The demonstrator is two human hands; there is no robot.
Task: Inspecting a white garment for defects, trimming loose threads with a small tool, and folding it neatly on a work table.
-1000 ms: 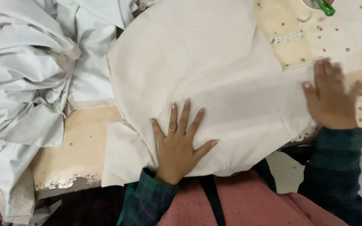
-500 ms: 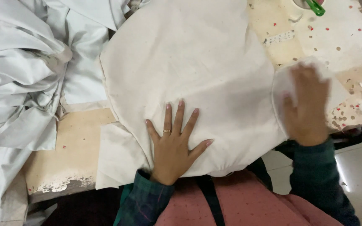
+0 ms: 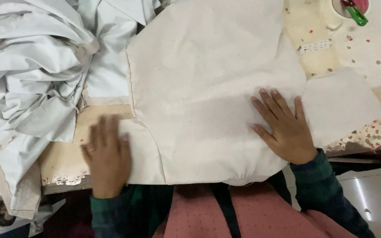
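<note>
A large cream fabric panel [image 3: 208,88] is seen spread across the centre of the frame, from the top edge down to the near edge of the worn work table [image 3: 58,158]. The right hand [image 3: 283,128] is laid flat on the panel at centre right, palm down, fingers released and spread; nothing is gripped. The left hand [image 3: 106,158] is placed at lower left, on the panel's left flap and partly over the table edge; it is blurred, but the fingers appear extended and flat rather than clenched. A square corner of the panel is seen projecting to the right of the right hand, lying on the table. A heap of crumpled white cloth [image 3: 27,79] is found at the upper left, just beside the panel and overlapping the table's left part. A green clip [image 3: 357,15] is noted at the upper right corner, well apart from both hands. Dark plaid sleeves and a pink apron are visible along the bottom of the frame.
</note>
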